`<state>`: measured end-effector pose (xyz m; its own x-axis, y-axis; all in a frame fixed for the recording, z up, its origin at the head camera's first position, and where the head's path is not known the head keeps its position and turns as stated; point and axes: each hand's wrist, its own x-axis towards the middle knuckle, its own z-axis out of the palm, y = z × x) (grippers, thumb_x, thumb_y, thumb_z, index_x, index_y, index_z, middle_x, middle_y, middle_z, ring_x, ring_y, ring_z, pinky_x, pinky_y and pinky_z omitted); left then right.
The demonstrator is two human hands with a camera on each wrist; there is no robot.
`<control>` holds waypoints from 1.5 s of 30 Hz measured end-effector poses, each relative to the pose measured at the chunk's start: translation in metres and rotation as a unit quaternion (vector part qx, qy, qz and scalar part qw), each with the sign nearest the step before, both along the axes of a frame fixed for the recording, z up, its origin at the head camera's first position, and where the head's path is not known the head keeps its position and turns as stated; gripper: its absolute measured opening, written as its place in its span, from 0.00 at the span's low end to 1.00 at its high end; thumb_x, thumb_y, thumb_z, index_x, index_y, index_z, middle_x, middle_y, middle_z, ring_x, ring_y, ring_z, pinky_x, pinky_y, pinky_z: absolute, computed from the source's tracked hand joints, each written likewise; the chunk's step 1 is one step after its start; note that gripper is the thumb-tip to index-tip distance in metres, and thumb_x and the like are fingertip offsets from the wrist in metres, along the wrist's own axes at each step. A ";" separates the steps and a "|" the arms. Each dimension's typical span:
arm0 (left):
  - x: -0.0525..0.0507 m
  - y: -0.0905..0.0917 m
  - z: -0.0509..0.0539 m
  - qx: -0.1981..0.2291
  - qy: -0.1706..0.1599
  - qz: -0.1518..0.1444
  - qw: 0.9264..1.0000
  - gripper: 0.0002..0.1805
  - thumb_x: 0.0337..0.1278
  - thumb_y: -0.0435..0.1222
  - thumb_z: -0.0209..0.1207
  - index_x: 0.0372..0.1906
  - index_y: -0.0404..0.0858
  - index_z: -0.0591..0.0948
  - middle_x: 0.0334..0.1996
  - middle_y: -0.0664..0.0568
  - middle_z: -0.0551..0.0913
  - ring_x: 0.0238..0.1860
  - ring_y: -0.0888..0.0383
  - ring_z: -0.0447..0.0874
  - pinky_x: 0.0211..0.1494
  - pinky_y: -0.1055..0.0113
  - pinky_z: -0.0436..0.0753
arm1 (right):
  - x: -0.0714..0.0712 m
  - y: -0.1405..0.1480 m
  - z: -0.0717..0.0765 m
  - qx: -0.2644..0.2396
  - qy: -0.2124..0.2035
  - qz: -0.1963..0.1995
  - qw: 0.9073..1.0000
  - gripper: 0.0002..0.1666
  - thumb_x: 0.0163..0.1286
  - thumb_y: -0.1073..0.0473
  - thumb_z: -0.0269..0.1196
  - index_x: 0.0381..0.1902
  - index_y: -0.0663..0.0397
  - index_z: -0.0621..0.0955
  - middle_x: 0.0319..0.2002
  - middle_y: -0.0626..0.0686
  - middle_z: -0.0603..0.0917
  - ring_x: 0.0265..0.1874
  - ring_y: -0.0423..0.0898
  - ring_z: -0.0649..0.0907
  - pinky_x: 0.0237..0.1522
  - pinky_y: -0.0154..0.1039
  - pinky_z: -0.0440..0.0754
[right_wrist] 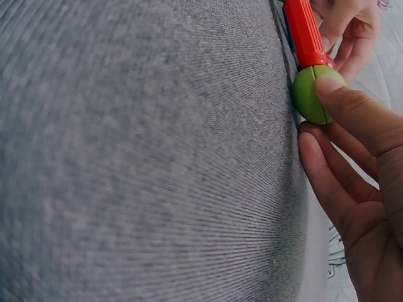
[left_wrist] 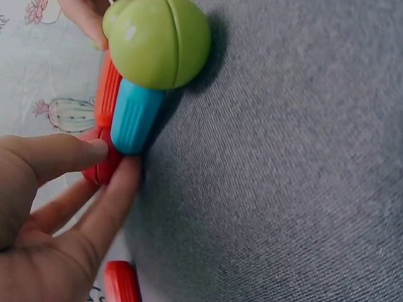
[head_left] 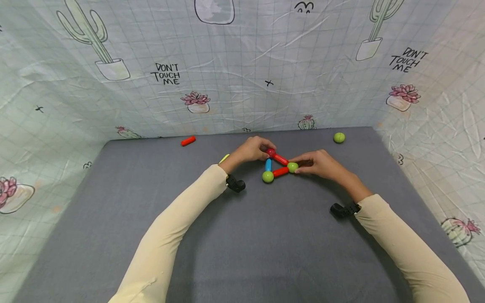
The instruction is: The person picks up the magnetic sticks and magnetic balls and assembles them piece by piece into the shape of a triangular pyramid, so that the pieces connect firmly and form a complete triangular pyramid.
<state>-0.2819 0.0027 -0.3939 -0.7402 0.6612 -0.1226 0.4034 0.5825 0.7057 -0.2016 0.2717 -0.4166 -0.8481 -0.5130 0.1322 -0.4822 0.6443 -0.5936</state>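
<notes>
A triangle of three rods and three balls lies on the grey table. My left hand (head_left: 253, 149) pinches the red ball (head_left: 270, 152) at its far corner. The right hand (head_left: 320, 164) grips the green ball (head_left: 293, 167) at the right corner, thumb on top in the right wrist view. Another green ball (head_left: 267, 176) forms the near corner, untouched. A blue rod (head_left: 268, 164) joins it to the red ball; one red rod (head_left: 281, 171) runs between the green balls, and a second red rod (head_left: 281, 159) links the red ball with the right green one.
A loose red rod (head_left: 188, 141) lies at the table's back left, and a loose green ball (head_left: 339, 137) at the back right. A yellow-green piece (head_left: 224, 158) is partly hidden behind the left wrist. Printed cloth hangs behind the grey table (head_left: 242, 235).
</notes>
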 end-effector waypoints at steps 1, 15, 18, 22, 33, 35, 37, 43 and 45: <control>0.001 0.000 0.001 0.000 -0.010 0.004 1.000 0.20 0.64 0.29 0.66 0.61 0.39 0.84 0.56 0.44 0.85 0.47 0.55 0.86 0.46 0.68 0.85 | 0.000 0.000 -0.001 0.000 0.001 0.001 1.000 0.22 0.63 0.58 0.75 0.55 0.49 0.88 0.47 0.51 0.90 0.31 0.41 0.78 0.30 0.32 0.76; 0.013 0.005 -0.001 -0.007 0.005 0.027 1.000 0.26 0.55 0.34 0.74 0.60 0.36 0.83 0.58 0.45 0.83 0.51 0.54 0.79 0.48 0.69 0.80 | 0.000 0.000 -0.005 -0.011 0.013 0.009 1.000 0.22 0.62 0.59 0.75 0.55 0.49 0.88 0.47 0.51 0.90 0.32 0.40 0.82 0.31 0.33 0.80; 0.014 0.003 -0.003 0.019 -0.009 0.044 0.999 0.23 0.57 0.33 0.73 0.58 0.35 0.84 0.56 0.47 0.84 0.44 0.56 0.80 0.41 0.70 0.80 | 0.000 0.000 -0.005 -0.012 0.014 0.009 1.000 0.22 0.63 0.59 0.75 0.55 0.48 0.88 0.47 0.51 0.90 0.31 0.41 0.81 0.30 0.33 0.78; 0.017 0.004 -0.005 0.036 -0.017 0.067 0.997 0.24 0.55 0.34 0.75 0.57 0.35 0.84 0.55 0.47 0.84 0.38 0.56 0.82 0.37 0.71 0.82 | 0.000 0.001 -0.005 -0.010 0.020 0.007 1.000 0.22 0.62 0.58 0.76 0.55 0.48 0.88 0.46 0.50 0.90 0.34 0.40 0.84 0.33 0.33 0.81; 0.023 0.013 -0.002 0.028 -0.014 0.090 0.995 0.30 0.43 0.29 0.79 0.56 0.32 0.83 0.53 0.43 0.82 0.43 0.56 0.74 0.39 0.72 0.74 | 0.002 0.000 -0.005 -0.022 0.028 0.010 0.999 0.22 0.61 0.59 0.76 0.55 0.49 0.88 0.47 0.51 0.90 0.38 0.43 0.87 0.35 0.35 0.82; 0.023 0.012 -0.002 0.038 -0.027 0.093 0.995 0.30 0.44 0.27 0.78 0.57 0.31 0.82 0.54 0.42 0.82 0.44 0.55 0.74 0.40 0.71 0.74 | 0.002 0.000 -0.005 -0.022 0.026 0.009 0.999 0.22 0.61 0.59 0.76 0.55 0.49 0.88 0.47 0.51 0.90 0.38 0.42 0.87 0.35 0.34 0.82; 0.023 0.010 -0.001 0.046 -0.041 0.093 0.994 0.29 0.47 0.26 0.76 0.58 0.32 0.82 0.56 0.42 0.81 0.47 0.54 0.74 0.42 0.71 0.75 | 0.002 0.000 -0.005 -0.023 0.025 0.007 0.999 0.22 0.61 0.59 0.76 0.55 0.50 0.88 0.47 0.51 0.90 0.38 0.42 0.87 0.35 0.33 0.82; 0.023 -0.001 -0.006 0.092 -0.079 0.084 0.989 0.26 0.57 0.28 0.71 0.62 0.34 0.81 0.62 0.45 0.80 0.58 0.50 0.79 0.47 0.68 0.82 | 0.001 0.001 -0.005 -0.025 0.030 0.007 0.999 0.22 0.61 0.59 0.76 0.55 0.49 0.88 0.46 0.50 0.90 0.37 0.42 0.87 0.35 0.37 0.83; 0.022 -0.005 -0.008 0.125 -0.103 0.082 0.983 0.23 0.63 0.28 0.67 0.62 0.33 0.81 0.61 0.43 0.80 0.58 0.49 0.81 0.50 0.65 0.85 | 0.002 0.001 -0.004 -0.027 0.029 0.008 0.999 0.22 0.61 0.59 0.76 0.54 0.49 0.88 0.46 0.50 0.90 0.38 0.43 0.87 0.37 0.39 0.85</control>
<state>-0.2597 -0.0019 -0.4019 -0.8158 0.5637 -0.1293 0.1520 0.4248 0.8924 -0.2000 0.2724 -0.4209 -0.8298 -0.5172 0.2094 -0.5271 0.6033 -0.5985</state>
